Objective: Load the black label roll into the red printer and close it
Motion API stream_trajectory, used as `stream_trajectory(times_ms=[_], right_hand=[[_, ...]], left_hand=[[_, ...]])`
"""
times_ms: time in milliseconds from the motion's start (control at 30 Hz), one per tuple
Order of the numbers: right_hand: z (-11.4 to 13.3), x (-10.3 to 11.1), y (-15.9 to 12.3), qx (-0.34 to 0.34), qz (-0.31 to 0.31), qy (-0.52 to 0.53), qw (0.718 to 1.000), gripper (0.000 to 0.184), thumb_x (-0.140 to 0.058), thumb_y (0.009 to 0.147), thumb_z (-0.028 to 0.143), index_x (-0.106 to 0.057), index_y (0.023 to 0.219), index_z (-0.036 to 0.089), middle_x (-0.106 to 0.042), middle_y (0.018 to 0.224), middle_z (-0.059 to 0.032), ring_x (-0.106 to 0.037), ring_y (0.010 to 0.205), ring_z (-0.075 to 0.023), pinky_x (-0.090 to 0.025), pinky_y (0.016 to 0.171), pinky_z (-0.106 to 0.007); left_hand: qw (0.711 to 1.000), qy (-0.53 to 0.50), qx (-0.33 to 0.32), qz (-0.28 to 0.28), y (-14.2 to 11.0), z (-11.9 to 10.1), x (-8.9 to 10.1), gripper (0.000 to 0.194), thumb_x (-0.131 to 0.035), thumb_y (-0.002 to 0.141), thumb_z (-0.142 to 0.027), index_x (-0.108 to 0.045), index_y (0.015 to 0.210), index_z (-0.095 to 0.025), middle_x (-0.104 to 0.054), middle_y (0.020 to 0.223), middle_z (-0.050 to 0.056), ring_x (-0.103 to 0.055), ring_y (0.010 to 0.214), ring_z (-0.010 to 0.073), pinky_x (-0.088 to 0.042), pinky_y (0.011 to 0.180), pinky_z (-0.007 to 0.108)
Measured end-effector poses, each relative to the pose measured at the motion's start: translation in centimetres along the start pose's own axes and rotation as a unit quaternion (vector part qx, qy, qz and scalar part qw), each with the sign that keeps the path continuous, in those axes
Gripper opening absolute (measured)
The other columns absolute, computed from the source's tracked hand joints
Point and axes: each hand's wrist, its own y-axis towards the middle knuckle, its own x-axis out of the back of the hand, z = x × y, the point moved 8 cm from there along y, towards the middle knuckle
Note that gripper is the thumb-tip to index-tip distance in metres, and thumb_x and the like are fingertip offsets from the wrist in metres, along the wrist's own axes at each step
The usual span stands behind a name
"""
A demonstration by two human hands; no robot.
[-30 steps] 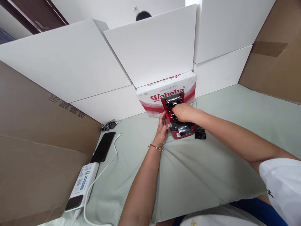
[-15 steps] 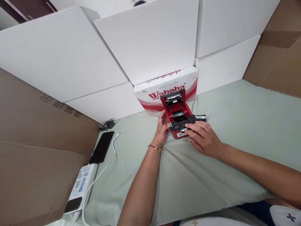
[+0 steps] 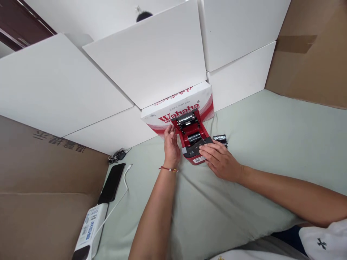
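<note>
A red and black label printer (image 3: 193,151) stands on the cloth, its lid (image 3: 187,121) raised. A shiny dark ribbon roll (image 3: 194,137) lies in its red bay. My left hand (image 3: 171,146) is upright along the printer's left side, fingers stretched, with nothing visible in it. My right hand (image 3: 221,162) lies over the front right of the dark front panel, fingertips on it and fingers extended. Its underside is hidden. Just beyond that hand, right of the printer, a second shiny dark roll (image 3: 220,138) is partly covered.
A white and red Wahaha carton (image 3: 177,103) stands behind the printer, against white boxes (image 3: 151,54). Keys (image 3: 118,155), a black phone (image 3: 111,183), a white cable (image 3: 126,180) and a white power bank-like block (image 3: 90,225) lie left. Cardboard walls (image 3: 54,173) flank the cloth.
The view has shifted. My left thumb has come off the printer's front corner, and the hand is now straighter beside it. The silvery strip by my right fingertips no longer shows.
</note>
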Motion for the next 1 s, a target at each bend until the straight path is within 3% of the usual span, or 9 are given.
stream_trajectory(times_ms=[133, 267, 467, 667, 933, 1000], right_hand=[[-0.3, 0.0, 0.0, -0.008, 0.015, 0.015, 1.000, 0.053, -0.047, 0.103, 0.007, -0.054, 0.154, 0.018, -0.069, 0.149, -0.0104, -0.059, 0.139, -0.0247, -0.041, 0.125, -0.054], [-0.2, 1.1, 0.1, -0.006, -0.006, 0.018, 1.000, 0.051, -0.047, 0.101, 0.005, -0.058, 0.149, 0.018, -0.073, 0.142, -0.0104, -0.061, 0.133, -0.0243, -0.041, 0.122, -0.054], [0.4, 2.1, 0.3, -0.010, -0.032, 0.014, 0.999, 0.042, -0.055, 0.097, 0.005, -0.066, 0.135, 0.017, -0.076, 0.130, -0.0119, -0.064, 0.121, -0.0270, -0.049, 0.105, -0.052], [0.7, 1.9, 0.2, -0.021, -0.026, 0.017, 0.999, 0.044, -0.055, 0.096, 0.005, -0.066, 0.135, 0.020, -0.075, 0.130, -0.0110, -0.062, 0.123, -0.0267, -0.047, 0.110, -0.053], [1.0, 1.8, 0.1, -0.017, -0.041, 0.007, 0.999, 0.042, -0.056, 0.095, 0.004, -0.066, 0.133, 0.018, -0.075, 0.127, -0.0121, -0.062, 0.121, -0.0273, -0.047, 0.110, -0.053], [0.9, 1.7, 0.1, -0.020, -0.041, 0.007, 0.999, 0.043, -0.055, 0.095, 0.004, -0.065, 0.135, 0.018, -0.075, 0.129, -0.0124, -0.062, 0.122, -0.0276, -0.048, 0.110, -0.054]], left_hand=[[1.000, 0.010, -0.016, -0.010, 1.2, -2.0, -0.7, 0.044, -0.059, 0.096, -0.062, -0.075, 0.117, -0.026, -0.073, 0.139, 0.009, -0.065, 0.134, 0.0249, -0.053, 0.110, 0.039], [0.996, 0.058, -0.069, 0.009, -0.5, -3.5, -0.7, 0.048, -0.054, 0.100, -0.063, -0.079, 0.101, -0.022, -0.079, 0.116, 0.008, -0.070, 0.117, 0.0240, -0.053, 0.106, 0.039], [0.986, 0.107, -0.123, 0.024, -3.7, -3.4, -0.8, 0.045, -0.049, 0.105, -0.058, -0.080, 0.111, -0.026, -0.076, 0.130, 0.006, -0.064, 0.134, 0.0254, -0.050, 0.115, 0.043], [0.956, 0.221, -0.188, 0.047, -5.7, -2.8, -0.3, 0.053, -0.043, 0.109, -0.058, -0.084, 0.103, -0.024, -0.081, 0.121, 0.008, -0.064, 0.135, 0.0272, -0.038, 0.128, 0.053], [0.943, 0.249, -0.215, 0.055, -6.0, -3.3, -0.5, 0.052, -0.046, 0.108, -0.058, -0.084, 0.093, -0.025, -0.082, 0.110, 0.008, -0.068, 0.123, 0.0286, -0.042, 0.121, 0.055], [0.942, 0.252, -0.210, 0.072, -5.8, -3.0, -0.6, 0.044, -0.054, 0.105, -0.056, -0.084, 0.095, -0.025, -0.082, 0.111, 0.009, -0.067, 0.124, 0.0298, -0.040, 0.122, 0.057]])
